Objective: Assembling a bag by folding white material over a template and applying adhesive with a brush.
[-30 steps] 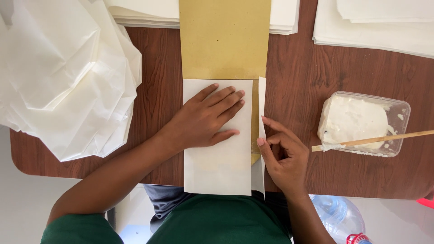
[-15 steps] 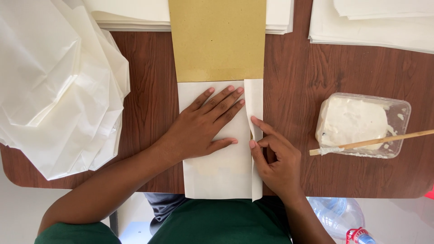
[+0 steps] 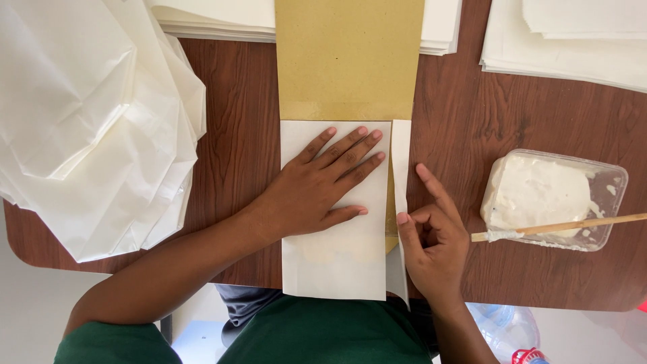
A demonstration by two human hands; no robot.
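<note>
Counter edge: the brown wooden counter (image 3: 229,135) is ending at a rounded near edge just in front of the person's green shirt (image 3: 323,334), and the white folded sheet (image 3: 333,263) is overhanging that edge slightly.
Left side: a loose heap of white paper (image 3: 87,121) is filling the left part of the counter, leaving a bare strip of wood between it and the folded sheet.
Far side: stacks of white sheets (image 3: 216,17) are lying along the far edge, with another stack (image 3: 566,47) at the far right.
Right side: a clear plastic tub of white paste (image 3: 549,199) is sitting well apart from the folded sheet, with a wooden stick (image 3: 573,226) resting across it; bare wood is lying open between tub and right hand.
Folded sheet: it is lying over the near end of a tan paper strip (image 3: 347,61) that is running away toward the far edge.
Left hand (image 3: 317,189): it is lying flat, fingers spread, pressing down on the middle of the folded sheet.
Right hand (image 3: 435,236): it is loosely curled just beside the sheet's right edge, thumb and forefinger touching the narrow white flap (image 3: 400,155) standing there.
Below the counter: a plastic bottle (image 3: 505,330) is showing near the right wrist.
</note>
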